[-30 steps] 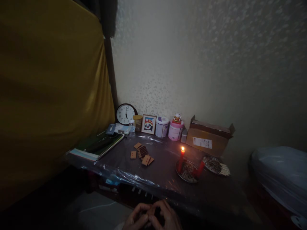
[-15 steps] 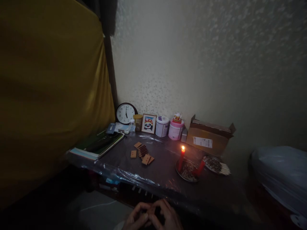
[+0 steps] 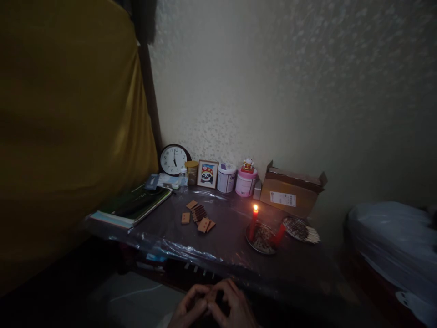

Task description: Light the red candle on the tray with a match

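Observation:
At the bottom of the head view, below the table's front edge, my left hand (image 3: 191, 304) and my right hand (image 3: 232, 304) meet with bent fingers. Between their fingertips they pinch a small brown flat piece (image 3: 212, 296); dim light and the fingers hide most of it. On the table beyond lie several small tan cards or boxes (image 3: 204, 224) with reddish marks, around a dark ribbed stack (image 3: 198, 212). Farther right, a lit red candle (image 3: 254, 224) stands upright on a round metal plate (image 3: 261, 251). An unlit red candle (image 3: 280, 234) leans on the same plate.
A second plate (image 3: 295, 228) holds dark bits and pale sticks (image 3: 312, 235). Along the wall stand a clock (image 3: 174, 160), a framed panda picture (image 3: 207, 174), two tubs (image 3: 226, 178) and a cardboard box (image 3: 290, 191). A green book (image 3: 136, 205) lies left on the plastic-covered table (image 3: 225, 246).
The view has shifted slightly, so the table's things appear a little further left and up. My hands stay together around the small piece, with little finger movement.

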`<state>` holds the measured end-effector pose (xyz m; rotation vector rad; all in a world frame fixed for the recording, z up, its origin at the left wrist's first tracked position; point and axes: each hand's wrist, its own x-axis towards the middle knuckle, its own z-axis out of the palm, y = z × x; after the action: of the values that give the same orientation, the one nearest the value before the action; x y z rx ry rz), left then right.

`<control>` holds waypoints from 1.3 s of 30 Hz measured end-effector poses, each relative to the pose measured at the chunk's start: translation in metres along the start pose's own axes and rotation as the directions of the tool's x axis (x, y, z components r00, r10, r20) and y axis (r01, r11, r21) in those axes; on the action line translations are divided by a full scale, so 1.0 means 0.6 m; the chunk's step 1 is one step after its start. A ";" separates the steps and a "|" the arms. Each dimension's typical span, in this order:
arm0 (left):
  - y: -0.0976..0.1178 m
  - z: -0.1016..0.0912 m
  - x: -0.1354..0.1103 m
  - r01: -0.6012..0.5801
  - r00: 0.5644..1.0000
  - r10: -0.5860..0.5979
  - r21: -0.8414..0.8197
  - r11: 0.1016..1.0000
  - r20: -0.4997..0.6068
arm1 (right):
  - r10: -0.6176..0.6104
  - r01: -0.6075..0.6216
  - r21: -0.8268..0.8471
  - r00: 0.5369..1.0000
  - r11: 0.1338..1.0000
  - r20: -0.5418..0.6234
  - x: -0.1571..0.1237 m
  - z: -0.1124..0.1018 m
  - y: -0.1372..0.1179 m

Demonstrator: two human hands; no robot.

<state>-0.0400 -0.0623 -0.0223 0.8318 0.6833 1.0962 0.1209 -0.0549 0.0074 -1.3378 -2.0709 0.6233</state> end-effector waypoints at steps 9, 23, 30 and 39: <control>0.037 0.026 -0.011 0.026 0.998 -0.023 0.044 0.999 -0.058 | -0.030 0.030 0.005 1.000 1.000 -0.001 0.001 -0.005 -0.002; 0.029 0.025 -0.011 0.048 0.999 -0.048 -0.002 0.999 0.012 | -0.055 0.055 -0.002 0.998 0.998 -0.022 -0.001 -0.008 -0.004; 0.017 0.013 -0.004 0.020 1.000 -0.020 0.021 1.000 0.017 | -0.035 0.035 -0.032 0.999 0.999 0.023 -0.002 -0.006 0.001; 0.003 0.014 -0.007 0.014 1.000 -0.013 -0.066 0.998 0.012 | -0.036 0.038 -0.062 0.999 0.997 0.032 -0.001 -0.009 -0.002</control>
<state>-0.0352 -0.0677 -0.0162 0.7754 0.6386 1.0949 0.1243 -0.0555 0.0120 -1.3294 -2.1511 0.5702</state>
